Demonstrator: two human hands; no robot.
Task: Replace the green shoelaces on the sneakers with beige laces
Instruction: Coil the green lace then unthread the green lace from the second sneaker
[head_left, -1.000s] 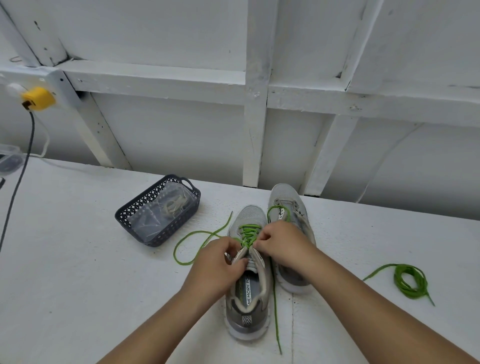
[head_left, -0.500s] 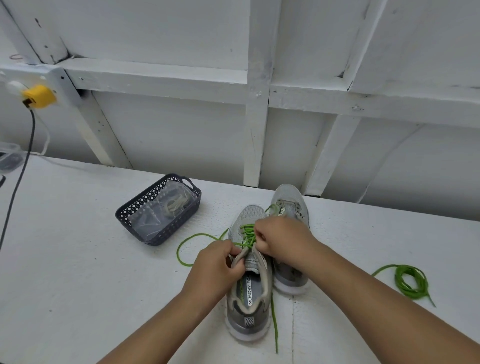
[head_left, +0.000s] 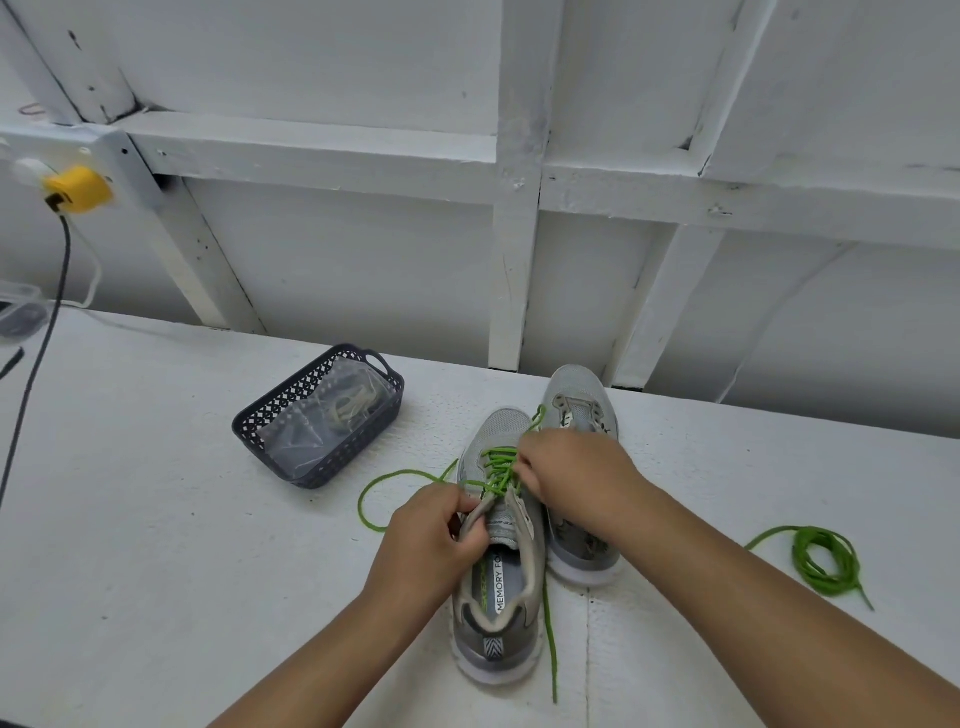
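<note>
Two grey sneakers stand side by side on the white table. The left sneaker (head_left: 498, 592) still carries a green lace (head_left: 496, 467) through its front eyelets; loose ends trail left and down past the heel. My left hand (head_left: 431, 540) grips the shoe's collar edge at its left side. My right hand (head_left: 571, 483) pinches the green lace over the eyelets. The right sneaker (head_left: 579, 410) has no lace and is partly hidden by my right hand. A removed green lace (head_left: 823, 558) lies coiled on the right. Beige laces (head_left: 348, 410) in clear plastic sit in a dark basket (head_left: 260, 421).
A white timber-framed wall rises right behind the shoes. A yellow plug (head_left: 78, 189) with a black cable (head_left: 36, 364) hangs at the far left, beside a clear container (head_left: 18, 314) at the table's left edge.
My right hand has moved up and forward along the eyelets, pulling the green lace; the loose loop on the left has shortened. My left hand has slid back on the shoe's collar.
</note>
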